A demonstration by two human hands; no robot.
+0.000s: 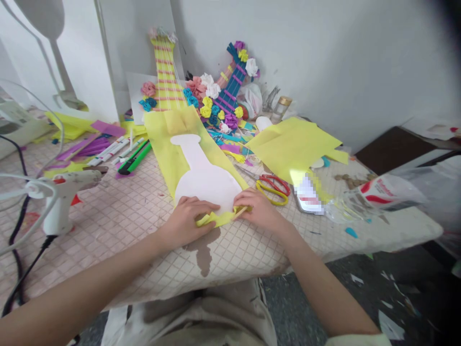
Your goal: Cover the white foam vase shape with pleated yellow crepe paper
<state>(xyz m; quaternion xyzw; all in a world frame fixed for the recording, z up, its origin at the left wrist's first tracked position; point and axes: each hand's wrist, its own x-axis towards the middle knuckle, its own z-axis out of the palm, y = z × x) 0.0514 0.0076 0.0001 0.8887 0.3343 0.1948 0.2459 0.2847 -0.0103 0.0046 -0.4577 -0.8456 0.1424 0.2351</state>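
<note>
A white guitar-shaped cutout (pixel 209 185) lies flat on a sheet of yellow crepe paper (pixel 160 149), its round body toward me and its neck pointing away. My left hand (pixel 190 221) pinches the near edge of the yellow paper, which is crumpled up over the bottom of the cutout. At the cutout's lower right, my right hand (pixel 257 209) grips the same edge with closed fingers. A thin pale stick (pixel 239 213) shows by the right fingertips; I cannot tell whether they hold it.
Scissors (pixel 272 188) and a phone (pixel 308 194) lie right of the sheet. To the left are a green utility knife (pixel 135 157), markers (pixel 111 150) and a glue gun (pixel 61 197) with cords. Decorated paper guitars (pixel 166 77) lean behind. More yellow paper (pixel 291 146) lies at right.
</note>
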